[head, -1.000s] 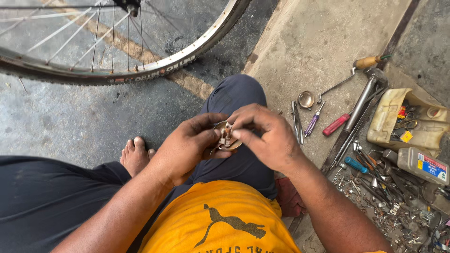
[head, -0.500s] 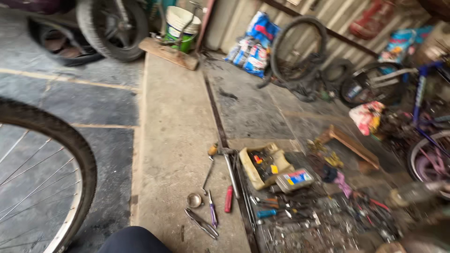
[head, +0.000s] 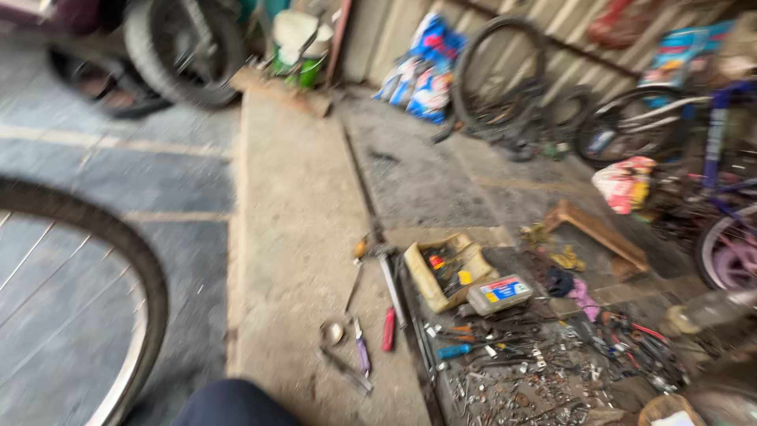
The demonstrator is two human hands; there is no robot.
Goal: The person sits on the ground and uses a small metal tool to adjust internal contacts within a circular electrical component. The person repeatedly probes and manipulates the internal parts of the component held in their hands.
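Looking across the floor, neither hand was seen, so finger state could not be told. Nearest the knee (head: 236, 402) lay the pliers (head: 344, 371), purple-handled tool (head: 361, 351) and red-handled screwdriver (head: 389, 329), long axes running near-to-far, slightly right.

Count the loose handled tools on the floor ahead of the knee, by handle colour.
Red-handled tool: 1
Purple-handled tool: 1
Blue-handled tool: 1
Orange-brown-handled tool: 1
Total: 4
The scrap pile to the right is too blurred to count.
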